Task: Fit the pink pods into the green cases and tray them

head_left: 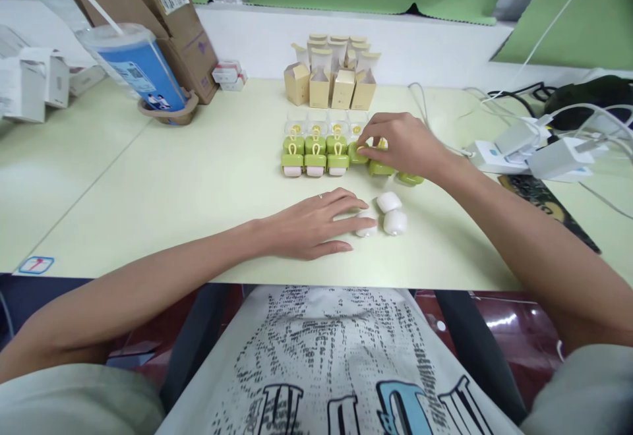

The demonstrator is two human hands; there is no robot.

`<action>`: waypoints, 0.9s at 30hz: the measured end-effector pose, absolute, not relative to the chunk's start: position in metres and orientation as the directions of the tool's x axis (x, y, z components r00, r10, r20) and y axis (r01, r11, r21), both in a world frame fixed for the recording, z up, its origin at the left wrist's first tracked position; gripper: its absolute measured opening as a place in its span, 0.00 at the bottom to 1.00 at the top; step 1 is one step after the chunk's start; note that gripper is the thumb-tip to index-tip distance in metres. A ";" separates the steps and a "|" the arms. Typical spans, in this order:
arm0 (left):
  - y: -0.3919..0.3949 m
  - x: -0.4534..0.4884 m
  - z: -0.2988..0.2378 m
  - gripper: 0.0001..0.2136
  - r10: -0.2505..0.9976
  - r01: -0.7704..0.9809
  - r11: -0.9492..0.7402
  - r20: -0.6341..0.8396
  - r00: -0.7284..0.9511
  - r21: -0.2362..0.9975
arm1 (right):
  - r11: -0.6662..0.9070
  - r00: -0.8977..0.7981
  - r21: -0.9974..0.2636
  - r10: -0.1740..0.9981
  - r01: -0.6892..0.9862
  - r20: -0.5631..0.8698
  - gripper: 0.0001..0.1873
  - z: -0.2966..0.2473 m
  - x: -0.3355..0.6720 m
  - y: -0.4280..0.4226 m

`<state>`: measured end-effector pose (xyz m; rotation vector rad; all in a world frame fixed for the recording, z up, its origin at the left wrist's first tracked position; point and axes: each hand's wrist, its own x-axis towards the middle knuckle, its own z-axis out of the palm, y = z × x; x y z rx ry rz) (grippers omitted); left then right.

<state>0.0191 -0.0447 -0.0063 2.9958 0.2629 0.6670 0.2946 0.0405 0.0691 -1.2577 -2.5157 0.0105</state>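
My right hand (403, 142) is closed, thumb and finger pinching at a small green case (358, 153) by its top, where a bit of yellow shows. My left hand (321, 224) lies low over the table, fingers stretched and apart, fingertips on a small white rounded piece (366, 227). Two more white pieces (394, 222) lie just right of those fingertips. Left of my right hand stand green cases with yellow loops (315, 160) in two rows; the front ones show pale pink-white bottoms. Other green cases (380, 169) sit under and beside my right hand.
Clear plastic cups (317, 122) with yellow marks line up behind the cases. Open tan cartons (341, 89) stand at the wall. A blue drink cup (143, 72) in a holder and a cardboard box (190, 46) are left; a power strip (534, 151) with cables is right.
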 end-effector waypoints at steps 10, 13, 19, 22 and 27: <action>-0.045 0.018 -0.007 0.24 0.181 0.161 -0.984 0.427 0.886 0.083 | 0.626 -0.570 -0.157 0.768 0.764 0.292 0.13 0.068 0.290 0.068; -0.045 0.018 -0.007 0.24 0.180 0.166 -0.984 0.412 0.893 0.070 | 0.630 -0.567 -0.159 0.763 0.760 0.312 0.13 0.066 0.293 0.073; -0.045 0.018 -0.007 0.24 0.168 0.168 -0.985 0.413 0.895 0.037 | 0.619 -0.541 -0.208 0.773 0.757 0.330 0.11 0.062 0.294 0.082; -0.046 0.018 -0.008 0.24 0.179 0.177 -0.983 0.405 0.897 0.043 | 0.604 -0.523 -0.217 0.784 0.766 0.334 0.11 0.059 0.294 0.083; -0.046 0.018 -0.007 0.24 0.177 0.173 -0.984 0.399 0.900 0.046 | 0.597 -0.518 -0.211 0.789 0.774 0.330 0.15 0.062 0.291 0.079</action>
